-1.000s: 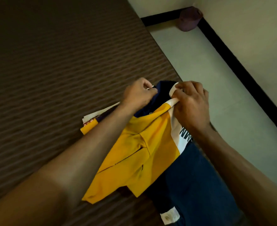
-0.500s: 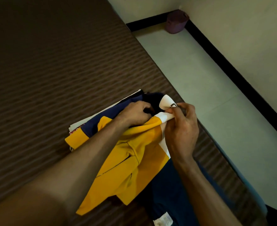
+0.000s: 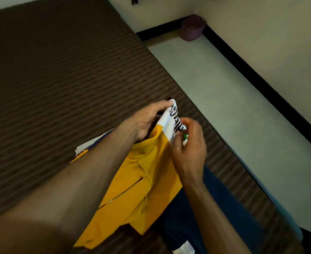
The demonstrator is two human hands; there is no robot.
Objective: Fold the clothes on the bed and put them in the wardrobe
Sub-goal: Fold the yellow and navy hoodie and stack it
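A yellow, white and navy shirt (image 3: 142,182) lies near the right edge of the brown striped bed (image 3: 50,88). Its white band with black lettering is lifted up. My left hand (image 3: 147,120) pinches the top end of that white band with its fingertips. My right hand (image 3: 189,149) holds the lower part of the band between thumb and curled fingers. Under my left forearm a stack of folded clothes (image 3: 85,149) shows only white and navy edges. A navy part of the garment (image 3: 220,213) with a white label spreads below my right forearm.
Pale tiled floor (image 3: 224,85) runs along the bed's right side, bounded by a wall with a black skirting board. A purple bucket (image 3: 193,27) stands in the far corner. The wardrobe is out of view.
The white lettered band has been pulled up and stretched out between both hands. My left hand moved off the navy collar to the band's tip. The camera tilted up, showing more floor.
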